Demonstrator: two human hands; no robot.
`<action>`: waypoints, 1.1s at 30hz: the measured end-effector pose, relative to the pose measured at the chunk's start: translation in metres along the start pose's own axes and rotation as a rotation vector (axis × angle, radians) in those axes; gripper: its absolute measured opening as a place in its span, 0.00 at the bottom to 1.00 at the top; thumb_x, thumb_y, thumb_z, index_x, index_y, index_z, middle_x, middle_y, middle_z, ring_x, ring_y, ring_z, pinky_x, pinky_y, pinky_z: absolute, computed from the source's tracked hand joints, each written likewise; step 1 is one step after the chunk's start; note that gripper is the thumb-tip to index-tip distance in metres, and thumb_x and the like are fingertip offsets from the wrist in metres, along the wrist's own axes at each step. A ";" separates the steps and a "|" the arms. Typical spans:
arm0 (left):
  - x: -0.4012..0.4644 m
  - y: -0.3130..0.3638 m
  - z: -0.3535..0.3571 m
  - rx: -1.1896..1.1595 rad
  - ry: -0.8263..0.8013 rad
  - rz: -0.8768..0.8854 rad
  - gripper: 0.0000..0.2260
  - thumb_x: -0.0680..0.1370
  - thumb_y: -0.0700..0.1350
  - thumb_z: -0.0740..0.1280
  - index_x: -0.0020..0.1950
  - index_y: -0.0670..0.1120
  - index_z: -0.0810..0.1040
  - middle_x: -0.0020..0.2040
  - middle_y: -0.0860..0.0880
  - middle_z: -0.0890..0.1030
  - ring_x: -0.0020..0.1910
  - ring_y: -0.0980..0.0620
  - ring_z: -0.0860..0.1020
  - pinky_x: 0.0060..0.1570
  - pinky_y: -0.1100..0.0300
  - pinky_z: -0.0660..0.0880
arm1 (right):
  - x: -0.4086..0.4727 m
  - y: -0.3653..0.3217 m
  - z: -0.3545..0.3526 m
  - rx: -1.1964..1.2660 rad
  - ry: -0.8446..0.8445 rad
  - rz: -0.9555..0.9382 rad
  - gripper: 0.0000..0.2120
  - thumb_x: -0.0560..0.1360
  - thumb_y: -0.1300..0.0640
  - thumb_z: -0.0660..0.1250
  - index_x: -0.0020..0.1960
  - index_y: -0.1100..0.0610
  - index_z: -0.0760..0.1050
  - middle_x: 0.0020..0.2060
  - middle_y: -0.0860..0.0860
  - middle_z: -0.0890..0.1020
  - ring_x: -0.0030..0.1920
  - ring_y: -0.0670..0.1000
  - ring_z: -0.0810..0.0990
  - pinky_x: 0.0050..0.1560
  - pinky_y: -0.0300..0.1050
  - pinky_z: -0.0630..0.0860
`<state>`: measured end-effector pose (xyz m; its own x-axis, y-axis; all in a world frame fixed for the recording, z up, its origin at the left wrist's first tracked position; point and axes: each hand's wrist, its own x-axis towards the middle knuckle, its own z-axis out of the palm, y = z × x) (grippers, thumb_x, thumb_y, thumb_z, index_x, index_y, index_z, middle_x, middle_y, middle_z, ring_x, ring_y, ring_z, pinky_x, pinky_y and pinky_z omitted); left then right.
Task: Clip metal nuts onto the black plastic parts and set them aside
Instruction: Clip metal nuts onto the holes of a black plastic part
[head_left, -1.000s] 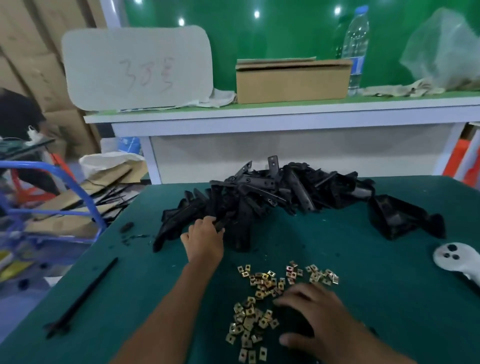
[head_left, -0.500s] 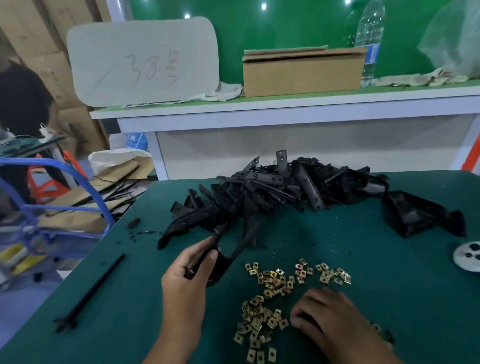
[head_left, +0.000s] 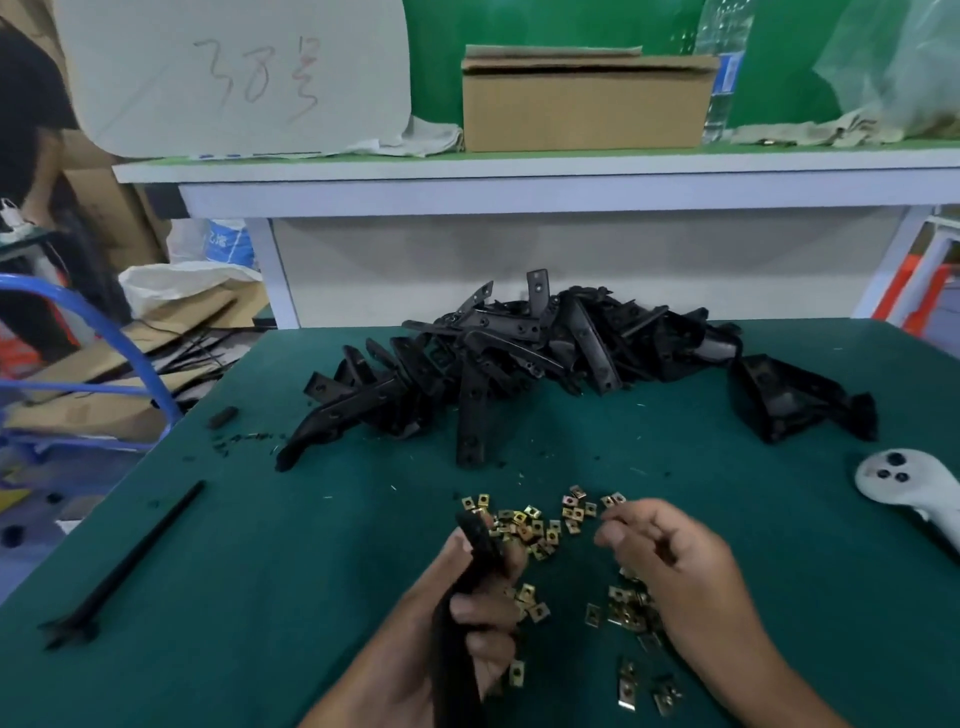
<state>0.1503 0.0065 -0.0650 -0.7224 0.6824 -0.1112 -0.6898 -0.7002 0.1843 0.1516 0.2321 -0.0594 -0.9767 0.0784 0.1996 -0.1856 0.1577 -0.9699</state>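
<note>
My left hand (head_left: 467, 618) grips a long black plastic part (head_left: 475, 545) near the table's front, its tip pointing up and away from me. To its right my right hand (head_left: 675, 566) hovers just above the scattered brass-coloured metal nuts (head_left: 535, 525), fingers curled and fingertips pinched together as if on a small nut, which the fingers mostly hide. More nuts (head_left: 623, 613) lie beneath that hand. The heap of black plastic parts (head_left: 498, 364) stretches across the middle of the green table (head_left: 260, 545).
A larger black part (head_left: 795, 400) lies at the right of the heap, with a white controller (head_left: 904, 483) nearer the right edge. A thin black strip (head_left: 130, 561) lies at the left. Behind the table, a white shelf holds a cardboard box (head_left: 582, 104).
My left hand pulled a black part out of the heap and brought it toward me, now upright in its grip. My right hand rose from the nuts with its fingers curled together.
</note>
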 end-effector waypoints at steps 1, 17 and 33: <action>0.001 -0.003 -0.002 -0.008 -0.011 -0.040 0.22 0.73 0.34 0.76 0.62 0.45 0.73 0.52 0.38 0.80 0.26 0.49 0.76 0.23 0.55 0.77 | -0.002 -0.001 0.002 0.018 -0.028 0.000 0.10 0.71 0.41 0.69 0.47 0.45 0.83 0.37 0.47 0.84 0.38 0.42 0.80 0.39 0.31 0.75; -0.004 -0.025 0.002 0.743 0.026 0.212 0.24 0.62 0.35 0.82 0.55 0.47 0.81 0.50 0.42 0.79 0.35 0.51 0.75 0.34 0.60 0.75 | -0.013 -0.022 0.008 0.196 -0.187 0.054 0.08 0.75 0.50 0.75 0.53 0.44 0.84 0.46 0.44 0.86 0.45 0.39 0.81 0.44 0.32 0.76; 0.001 -0.033 0.002 1.220 0.136 0.394 0.09 0.73 0.48 0.76 0.53 0.53 0.86 0.48 0.51 0.87 0.47 0.55 0.84 0.45 0.65 0.78 | -0.013 -0.035 0.005 0.490 -0.151 0.112 0.06 0.67 0.57 0.78 0.40 0.47 0.84 0.43 0.49 0.85 0.42 0.44 0.83 0.45 0.37 0.78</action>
<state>0.1725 0.0307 -0.0691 -0.9149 0.3976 0.0691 0.0070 -0.1557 0.9878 0.1704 0.2212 -0.0289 -0.9913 -0.0801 0.1040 -0.0727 -0.3249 -0.9429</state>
